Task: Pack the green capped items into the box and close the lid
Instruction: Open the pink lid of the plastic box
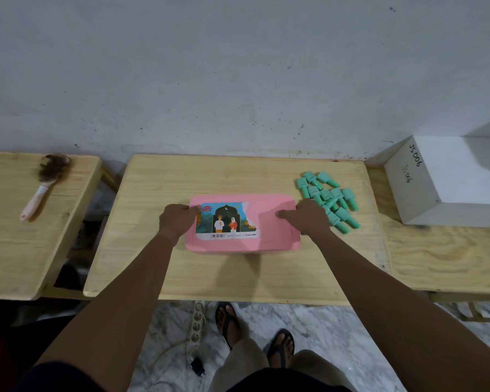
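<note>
A pink plastic box [266,236] with its lid on sits in the middle of the wooden table [210,273]. A picture sticker covers the lid's left half. My left hand [176,220] grips the lid's left edge. My right hand [309,217] grips the right edge, thumb pressed on top. Several green capped items [327,195] lie in a loose pile on the table just right of the box, partly hidden behind my right hand.
A white box [450,179] marked "JS 006" stands at the right on a plywood bench [450,264]. A brush [44,185] lies on a second wooden table at the left. A power strip [197,323] and my sandalled feet are on the floor below.
</note>
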The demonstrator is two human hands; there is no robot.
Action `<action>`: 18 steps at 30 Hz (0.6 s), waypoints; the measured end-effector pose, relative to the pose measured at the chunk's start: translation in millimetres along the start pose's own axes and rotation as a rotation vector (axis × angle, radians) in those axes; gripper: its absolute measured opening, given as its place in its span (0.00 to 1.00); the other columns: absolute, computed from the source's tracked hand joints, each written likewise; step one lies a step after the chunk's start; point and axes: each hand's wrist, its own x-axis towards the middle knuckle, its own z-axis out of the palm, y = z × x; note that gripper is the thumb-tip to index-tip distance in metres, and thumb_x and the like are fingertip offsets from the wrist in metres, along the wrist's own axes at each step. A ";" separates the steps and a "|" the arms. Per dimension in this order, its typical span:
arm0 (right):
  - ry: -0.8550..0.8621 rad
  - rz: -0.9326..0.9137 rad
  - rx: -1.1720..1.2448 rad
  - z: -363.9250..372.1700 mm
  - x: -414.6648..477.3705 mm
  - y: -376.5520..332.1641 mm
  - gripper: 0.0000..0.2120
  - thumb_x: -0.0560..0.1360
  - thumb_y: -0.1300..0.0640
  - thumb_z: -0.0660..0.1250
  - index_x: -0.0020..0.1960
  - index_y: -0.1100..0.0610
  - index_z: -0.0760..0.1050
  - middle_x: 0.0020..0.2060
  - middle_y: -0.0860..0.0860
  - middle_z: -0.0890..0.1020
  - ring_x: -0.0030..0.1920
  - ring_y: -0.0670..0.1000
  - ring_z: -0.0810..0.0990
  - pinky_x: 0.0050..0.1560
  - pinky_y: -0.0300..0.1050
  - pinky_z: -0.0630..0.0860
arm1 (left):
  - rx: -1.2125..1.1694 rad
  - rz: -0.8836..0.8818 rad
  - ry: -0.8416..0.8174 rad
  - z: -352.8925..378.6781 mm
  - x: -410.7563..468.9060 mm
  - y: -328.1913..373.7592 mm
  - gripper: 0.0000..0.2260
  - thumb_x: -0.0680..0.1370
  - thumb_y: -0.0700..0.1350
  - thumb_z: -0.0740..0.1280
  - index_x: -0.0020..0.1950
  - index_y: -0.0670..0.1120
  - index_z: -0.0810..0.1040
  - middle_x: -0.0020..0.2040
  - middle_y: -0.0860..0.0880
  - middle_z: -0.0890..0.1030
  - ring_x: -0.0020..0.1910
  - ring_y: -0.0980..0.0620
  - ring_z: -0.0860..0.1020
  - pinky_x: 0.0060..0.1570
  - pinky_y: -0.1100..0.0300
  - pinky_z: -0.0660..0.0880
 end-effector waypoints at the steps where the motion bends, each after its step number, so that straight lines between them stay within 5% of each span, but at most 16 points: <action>1: 0.021 -0.022 0.039 -0.2 4.1 -2.3 0.28 0.69 0.39 0.72 0.55 0.62 0.78 0.45 0.53 0.81 0.46 0.55 0.81 0.42 0.44 0.76 | 0.002 0.009 0.018 0.3 4.1 4.1 0.13 0.75 0.54 0.70 0.36 0.47 0.80 0.44 0.43 0.83 0.49 0.40 0.82 0.51 0.51 0.77; 4: 0.085 -0.030 0.153 1.3 13.8 -7.6 0.24 0.71 0.43 0.73 0.55 0.62 0.79 0.45 0.53 0.82 0.48 0.55 0.81 0.49 0.48 0.77 | 0.037 0.044 0.009 2.2 15.4 14.3 0.13 0.73 0.54 0.73 0.38 0.45 0.83 0.41 0.45 0.84 0.47 0.43 0.82 0.49 0.53 0.76; 9: 0.065 0.043 0.136 3.2 24.7 -14.1 0.25 0.66 0.48 0.79 0.54 0.64 0.79 0.46 0.55 0.82 0.45 0.54 0.78 0.44 0.47 0.74 | 0.095 0.038 0.019 3.7 23.4 12.4 0.22 0.62 0.55 0.81 0.48 0.44 0.84 0.44 0.49 0.81 0.46 0.49 0.79 0.44 0.56 0.75; 18: 0.206 -0.008 0.174 7.0 24.8 -23.8 0.26 0.64 0.52 0.81 0.54 0.61 0.74 0.46 0.52 0.77 0.47 0.54 0.77 0.44 0.47 0.72 | 0.114 0.014 0.039 2.7 29.1 7.3 0.21 0.60 0.58 0.81 0.45 0.49 0.80 0.47 0.49 0.84 0.48 0.47 0.82 0.50 0.53 0.79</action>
